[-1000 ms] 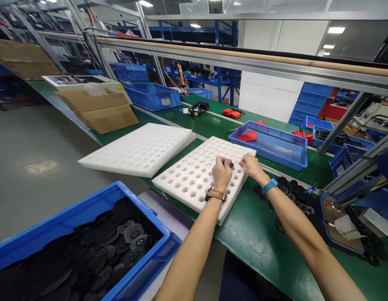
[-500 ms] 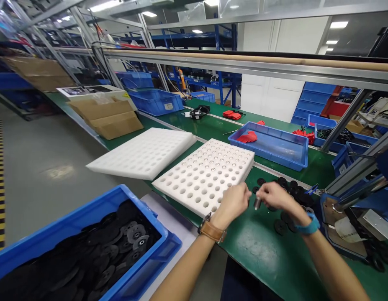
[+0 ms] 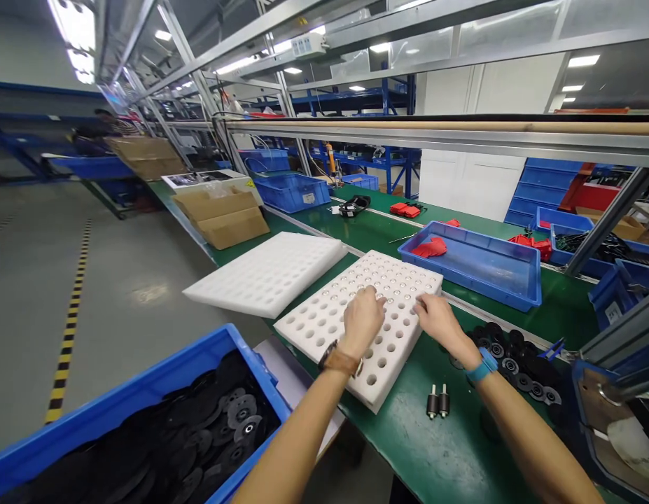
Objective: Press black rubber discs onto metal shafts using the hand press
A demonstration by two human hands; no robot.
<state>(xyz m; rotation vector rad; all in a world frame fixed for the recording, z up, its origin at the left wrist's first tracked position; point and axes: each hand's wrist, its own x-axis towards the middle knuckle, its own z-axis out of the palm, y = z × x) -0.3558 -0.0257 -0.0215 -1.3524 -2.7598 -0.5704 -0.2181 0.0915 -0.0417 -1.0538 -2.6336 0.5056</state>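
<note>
My left hand [image 3: 363, 318] is over the middle of the white foam tray [image 3: 318, 343], its fingers bent together at the row where filled holes meet unfilled ones. My right hand [image 3: 434, 318] reaches the tray's right edge, thumb and fingertips pinched close to the last filled row. Whatever either hand grips is hidden by the fingers. Silvery round ends show in the far rows of holes. On the green table [image 3: 408, 448], two small dark cylinders with metal shafts [image 3: 438, 402] stand or lie side by side, in front of the tray.
Black discs [image 3: 510, 364] lie heaped to the right, near a metal fixture [image 3: 608, 392]. A blue bin of black discs [image 3: 240, 343] is at the lower left. Behind are a second foam sheet [image 3: 271, 273], a cardboard box [image 3: 224, 217] and a shallow blue tray [image 3: 471, 262].
Both hands have moved from the table near the black discs to the foam tray. The small cylinder in my right hand is no longer visible there; two now show on the table.
</note>
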